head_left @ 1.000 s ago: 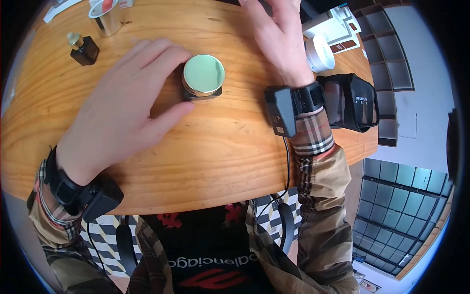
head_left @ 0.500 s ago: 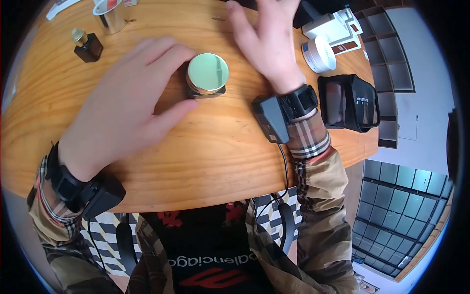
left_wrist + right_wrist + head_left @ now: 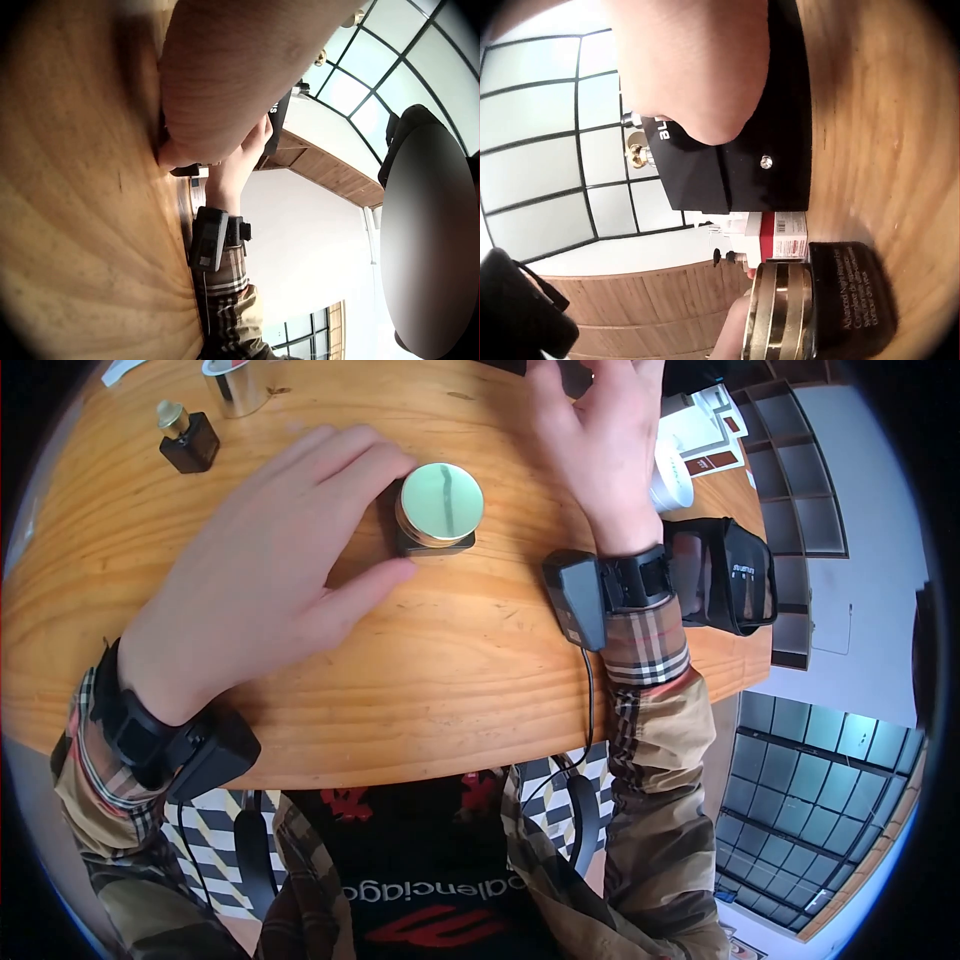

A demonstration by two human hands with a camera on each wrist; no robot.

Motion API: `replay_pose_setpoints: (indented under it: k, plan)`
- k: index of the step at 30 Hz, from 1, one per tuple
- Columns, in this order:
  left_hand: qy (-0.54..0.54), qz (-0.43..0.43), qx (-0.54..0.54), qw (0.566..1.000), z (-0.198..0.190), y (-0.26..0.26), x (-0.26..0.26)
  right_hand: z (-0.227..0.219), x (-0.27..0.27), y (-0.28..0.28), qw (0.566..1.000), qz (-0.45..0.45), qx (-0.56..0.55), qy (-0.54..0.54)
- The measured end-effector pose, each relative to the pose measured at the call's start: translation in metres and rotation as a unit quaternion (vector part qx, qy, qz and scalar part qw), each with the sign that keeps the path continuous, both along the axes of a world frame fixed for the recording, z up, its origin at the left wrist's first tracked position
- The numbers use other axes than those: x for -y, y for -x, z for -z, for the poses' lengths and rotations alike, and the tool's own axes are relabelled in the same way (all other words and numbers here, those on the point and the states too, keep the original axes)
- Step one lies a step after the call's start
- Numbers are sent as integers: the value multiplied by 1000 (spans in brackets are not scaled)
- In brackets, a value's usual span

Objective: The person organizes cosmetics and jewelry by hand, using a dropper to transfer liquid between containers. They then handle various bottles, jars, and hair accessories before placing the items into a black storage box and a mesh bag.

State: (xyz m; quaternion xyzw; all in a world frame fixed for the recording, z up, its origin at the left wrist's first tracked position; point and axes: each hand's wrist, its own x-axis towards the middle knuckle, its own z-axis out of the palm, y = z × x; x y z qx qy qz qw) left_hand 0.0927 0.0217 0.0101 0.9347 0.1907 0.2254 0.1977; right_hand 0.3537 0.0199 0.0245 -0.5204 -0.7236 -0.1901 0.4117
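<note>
A round jar with a shiny pale-green-looking lid (image 3: 441,503) stands on the wooden table (image 3: 420,690). Seen from the side in the right wrist view, it has a gold-banded lid (image 3: 778,311) and dark base (image 3: 849,300). My left hand (image 3: 260,560) curves loosely around its left side, index fingertip beside the lid and thumb below and left of the base; firm contact cannot be confirmed. At the far edge, my right hand (image 3: 610,455) is by a black box, its fingertips partly out of view. The right wrist view shows that hand (image 3: 697,67) against the black box (image 3: 769,187).
A small dark dropper bottle (image 3: 190,445) and a metallic cup (image 3: 238,390) stand at far left. At right are a white tub (image 3: 672,480), white packaging (image 3: 705,425) and a black mesh pouch (image 3: 735,575). A red-and-white carton (image 3: 784,236) shows behind the jar.
My right hand moved left, then back to the right beside the white tub, partly covering it. My left hand keeps its place around the jar; both shift slightly right with the view.
</note>
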Motion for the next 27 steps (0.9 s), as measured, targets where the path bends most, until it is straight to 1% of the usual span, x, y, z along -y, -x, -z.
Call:
replay_pose_setpoints:
  k: [1,2,4,8,10,11,13,14,16,17,19,20,22,26,27]
  plan:
    - [2,3,-2,1000,0,0,0,0,-3,-3,997,24,52,-46]
    - [2,3,-2,1000,0,-1,-1,-1,-2,-4,997,24,51,-46]
    - [6,2,-6,1000,1,0,-1,-6,2,-5,999,-17,-27,17]
    - [5,0,-12,1000,4,5,-1,-5,-2,-8,998,-47,-41,19]
    - [1,2,3,1000,4,2,-1,-3,-3,-11,994,-77,-82,13]
    - [1,5,4,1000,4,2,-1,-2,-2,-11,994,-74,-80,12]
    - [1,-1,0,1000,2,3,0,-2,1,0,989,-74,-131,-8]
    - [1,-1,-1,1000,2,2,0,-5,5,4,989,-74,-131,-8]
    - [-1,-4,-2,1000,2,0,0,-18,14,15,995,49,-91,14]
    - [-1,-4,-2,1000,1,-1,-1,-15,12,10,994,49,-91,14]
    - [1,-1,-17,1000,0,0,-1,-11,6,3,997,16,-36,-68]
    - [1,-3,-17,1000,1,1,-1,-10,5,2,997,14,-36,-68]
    - [-15,-2,3,1000,4,1,-2,-10,6,6,993,25,-9,-112]
    - [-9,5,-4,1000,1,-1,-3,-11,10,-1,990,54,24,-126]
    - [-12,3,-6,1000,1,0,-3,-11,13,0,988,60,47,-135]
